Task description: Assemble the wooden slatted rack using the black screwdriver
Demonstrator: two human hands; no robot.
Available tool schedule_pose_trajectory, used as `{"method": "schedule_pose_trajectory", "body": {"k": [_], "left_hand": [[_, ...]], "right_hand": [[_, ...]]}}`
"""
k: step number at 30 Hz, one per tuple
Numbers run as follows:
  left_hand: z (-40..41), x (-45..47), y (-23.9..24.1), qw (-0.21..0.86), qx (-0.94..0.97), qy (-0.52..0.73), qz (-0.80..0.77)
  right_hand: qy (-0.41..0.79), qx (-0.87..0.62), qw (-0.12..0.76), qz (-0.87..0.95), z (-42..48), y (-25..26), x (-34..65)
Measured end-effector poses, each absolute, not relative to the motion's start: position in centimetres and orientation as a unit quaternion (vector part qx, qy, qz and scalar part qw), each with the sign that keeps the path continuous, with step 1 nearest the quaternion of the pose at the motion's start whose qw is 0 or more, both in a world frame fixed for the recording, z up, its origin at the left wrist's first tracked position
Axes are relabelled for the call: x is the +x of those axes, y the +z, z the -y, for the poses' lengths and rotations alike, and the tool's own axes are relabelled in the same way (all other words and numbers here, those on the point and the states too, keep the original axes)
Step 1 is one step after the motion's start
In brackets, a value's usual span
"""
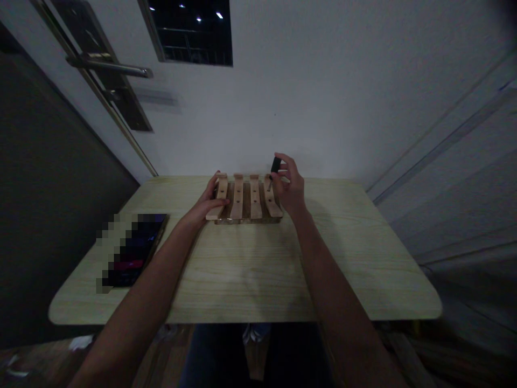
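A wooden rack (pixel 246 199) lies on the table, with several pale curved wooden pieces set side by side over a brown base; dark holes show in the pieces. My left hand (pixel 207 202) grips its left end, thumb over the leftmost wooden piece (pixel 219 198) and fingers behind it. In my right hand (pixel 291 186) is a small screwdriver (pixel 276 164) with a black handle, pinched between thumb and fingers. Its metal shaft points down at the rightmost wooden piece (pixel 271 203). Whether the tip touches a screw there is too small to tell.
The pale wood-grain table (pixel 242 275) stands against a white door (pixel 323 97) with a metal handle (pixel 117 68) and a dark window (pixel 194 32). A dark tablet or phone (pixel 139 250), partly pixelated, lies beside my left forearm.
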State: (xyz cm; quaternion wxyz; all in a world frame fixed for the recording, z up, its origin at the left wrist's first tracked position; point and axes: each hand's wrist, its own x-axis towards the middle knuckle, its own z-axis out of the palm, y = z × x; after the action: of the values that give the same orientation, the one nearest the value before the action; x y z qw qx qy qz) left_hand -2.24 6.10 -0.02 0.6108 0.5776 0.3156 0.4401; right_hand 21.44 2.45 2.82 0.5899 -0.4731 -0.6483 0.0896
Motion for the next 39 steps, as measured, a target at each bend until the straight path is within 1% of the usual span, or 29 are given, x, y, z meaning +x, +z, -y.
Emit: {"method": "schedule_pose_trajectory", "body": {"k": [7,14,17,21,30,39], "left_hand": [[-6.13,-2.22,-0.13,0.612,0.575,0.441,-0.317],[-6.36,-2.36,-0.42,0.605,0.587,0.438,-0.313],[-6.34,-2.33,-0.41,0.607,0.585,0.438,-0.311],[-6.35,-2.24,-0.34,0.608,0.583,0.44,-0.311],[-6.7,-2.39,-0.71,0.606,0.587,0.438,-0.311],[-6.59,-2.37,-0.56,0.602,0.593,0.438,-0.307]], "right_hand": [[0.024,-0.461,0.58,0.671,-2.54,2.5,21.37],[0.073,-0.45,0.58,0.675,-2.37,2.6,21.26],[0.062,-0.465,0.592,0.655,-2.72,2.29,21.35],[0.044,-0.481,0.58,0.656,-2.82,2.21,21.44],[0.072,-0.457,0.57,0.678,-2.18,2.74,21.46],[0.014,-0.486,0.578,0.655,-2.73,2.32,21.39]]}}
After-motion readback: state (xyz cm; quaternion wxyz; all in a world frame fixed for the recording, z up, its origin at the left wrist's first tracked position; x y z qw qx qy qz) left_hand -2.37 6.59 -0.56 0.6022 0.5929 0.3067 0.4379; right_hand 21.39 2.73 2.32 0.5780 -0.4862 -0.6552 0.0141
